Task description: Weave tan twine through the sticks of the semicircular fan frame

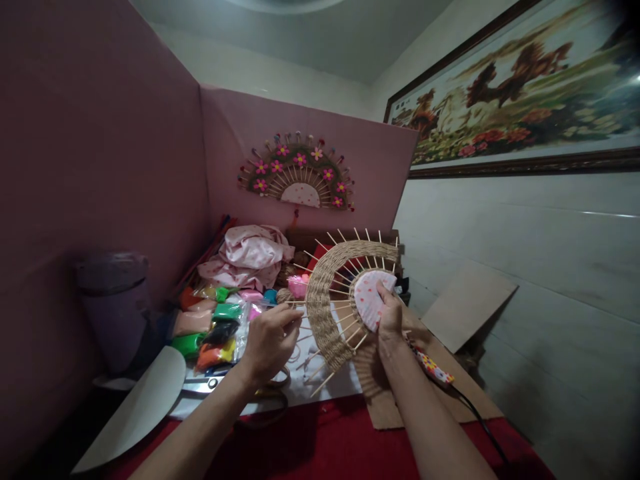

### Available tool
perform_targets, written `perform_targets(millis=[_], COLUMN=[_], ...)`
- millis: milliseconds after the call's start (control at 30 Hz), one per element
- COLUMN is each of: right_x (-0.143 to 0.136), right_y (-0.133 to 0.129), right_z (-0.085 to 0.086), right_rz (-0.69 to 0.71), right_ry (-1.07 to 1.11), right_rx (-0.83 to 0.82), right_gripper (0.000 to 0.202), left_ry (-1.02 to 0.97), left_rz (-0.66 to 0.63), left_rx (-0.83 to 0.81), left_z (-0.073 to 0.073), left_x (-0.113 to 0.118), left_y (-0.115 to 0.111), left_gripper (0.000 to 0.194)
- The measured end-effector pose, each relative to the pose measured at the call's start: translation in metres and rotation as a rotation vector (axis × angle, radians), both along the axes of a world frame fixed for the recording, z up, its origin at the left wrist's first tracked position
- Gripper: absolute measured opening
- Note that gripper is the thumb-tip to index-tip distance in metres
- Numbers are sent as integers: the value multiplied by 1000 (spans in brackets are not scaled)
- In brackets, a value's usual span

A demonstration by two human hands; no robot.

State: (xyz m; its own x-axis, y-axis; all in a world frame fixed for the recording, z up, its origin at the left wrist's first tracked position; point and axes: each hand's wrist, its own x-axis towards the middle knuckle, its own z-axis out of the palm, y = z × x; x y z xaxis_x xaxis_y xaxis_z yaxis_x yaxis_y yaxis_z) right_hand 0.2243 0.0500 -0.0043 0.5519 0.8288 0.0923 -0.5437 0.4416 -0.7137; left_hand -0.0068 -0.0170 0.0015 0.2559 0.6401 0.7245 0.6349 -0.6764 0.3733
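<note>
My right hand (391,317) grips a handmade fan (325,287) by its half-round base, the thumb on the pink dotted cloth. Thin wooden sticks radiate from that base, and a wide band of brown twine is woven through them. The fan is turned so that its sticks point up and to the left. My left hand (273,340) is closed in a pinch beside the stick ends at the fan's left edge; what lies between its fingertips is too small to make out. Below that hand, scissors (213,384) lie partly hidden by my left forearm.
Bags of coloured clay (227,311), a twine ball (284,295) and pink cloth (255,247) lie behind. A patterned glue gun (433,367) with a black cord rests on cardboard (480,400). A flowered fan (300,160) hangs on the pink board. A purple container (117,320) stands left.
</note>
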Motion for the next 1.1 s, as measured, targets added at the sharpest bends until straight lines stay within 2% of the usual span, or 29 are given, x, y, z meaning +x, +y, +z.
perform_targets(millis=[367,733,900,1100], right_x=[0,-1,1,1], right_y=[2,1,5,5], right_z=[-3,-1,-4,-3], right_rz=[-5,12,54,31], right_ry=[-8,44,109,97], right_rx=[1,-7,-3,-15], right_gripper=[29,22,23,22], left_ry=[0,-17,-59,-53], left_rz=[-32,136,167,169], left_rx=[48,-6,6,19], left_z=[-1,-1,0,2], left_x=[6,1,-1,-3], left_y=[-3,2,1,2], left_gripper=[23,16,15,16])
